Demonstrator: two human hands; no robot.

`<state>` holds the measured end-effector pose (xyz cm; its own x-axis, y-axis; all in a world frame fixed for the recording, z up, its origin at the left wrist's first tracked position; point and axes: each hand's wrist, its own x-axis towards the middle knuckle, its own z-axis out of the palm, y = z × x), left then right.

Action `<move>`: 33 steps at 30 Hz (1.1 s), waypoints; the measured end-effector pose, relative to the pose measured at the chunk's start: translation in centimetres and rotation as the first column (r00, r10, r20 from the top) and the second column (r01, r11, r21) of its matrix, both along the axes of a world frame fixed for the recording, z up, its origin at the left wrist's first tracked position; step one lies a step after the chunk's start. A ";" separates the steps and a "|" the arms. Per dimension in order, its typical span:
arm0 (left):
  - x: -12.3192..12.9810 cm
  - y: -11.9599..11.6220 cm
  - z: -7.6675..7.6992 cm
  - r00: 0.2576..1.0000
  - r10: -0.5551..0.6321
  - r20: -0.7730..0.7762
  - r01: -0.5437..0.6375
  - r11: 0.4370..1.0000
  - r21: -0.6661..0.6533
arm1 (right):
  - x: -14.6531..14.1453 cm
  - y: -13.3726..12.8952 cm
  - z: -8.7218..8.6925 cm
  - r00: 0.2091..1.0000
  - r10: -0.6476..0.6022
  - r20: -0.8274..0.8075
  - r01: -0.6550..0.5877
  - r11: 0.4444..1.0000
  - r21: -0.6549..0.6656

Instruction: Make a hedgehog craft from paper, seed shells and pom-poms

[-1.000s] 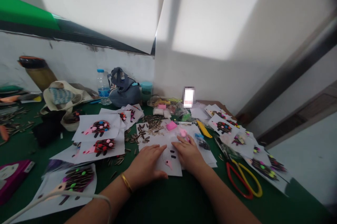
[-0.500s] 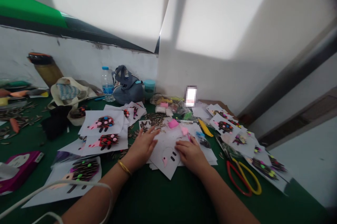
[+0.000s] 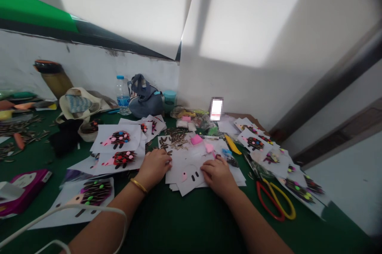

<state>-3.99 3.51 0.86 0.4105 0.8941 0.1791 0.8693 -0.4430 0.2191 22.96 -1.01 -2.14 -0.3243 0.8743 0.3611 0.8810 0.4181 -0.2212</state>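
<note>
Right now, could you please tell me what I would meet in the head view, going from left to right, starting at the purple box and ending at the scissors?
Purple box → bottle → left hand → pink piece between the hands → right hand → scissors.

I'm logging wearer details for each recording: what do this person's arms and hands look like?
The left hand and right hand are gloveless; the forearms are bare, with no sleeves in view. A gold-coloured bangle circles the left wrist; none shows on the right. A white cable loops in front of the left forearm.
</note>
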 end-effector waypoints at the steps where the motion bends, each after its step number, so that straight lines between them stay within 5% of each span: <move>1: 0.2 -0.1 -0.1 1.000 -0.001 -0.021 0.002 1.000 0.004 | 0.0 0.0 0.0 1.000 -0.002 -0.004 0.002 1.000 -0.002; 12: 0.8 -0.3 0.5 0.992 0.122 0.017 -0.123 0.988 0.091 | -0.2 0.0 0.0 0.999 -0.008 -0.037 0.008 1.000 -0.004; 22: 0.2 0.2 0.6 0.964 0.188 0.186 -0.190 0.982 -0.004 | -0.2 0.1 0.0 0.999 -0.014 -0.036 0.014 1.000 -0.004; 28: 1.0 0.0 -0.2 0.912 0.031 0.409 -0.075 0.993 0.093 | -0.1 0.4 -0.2 0.999 0.004 -0.051 -0.004 1.000 0.004; 33: 1.5 -0.5 -0.4 0.901 -0.010 0.434 -0.025 0.997 0.075 | 2.2 1.3 0.0 0.966 -0.236 -0.108 0.249 0.960 0.130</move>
<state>-2.49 3.05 0.46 0.2697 0.8734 0.4055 0.6996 -0.4671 0.5407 25.19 0.26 -2.10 -0.0692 0.8607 0.5043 0.9387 0.2273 -0.2591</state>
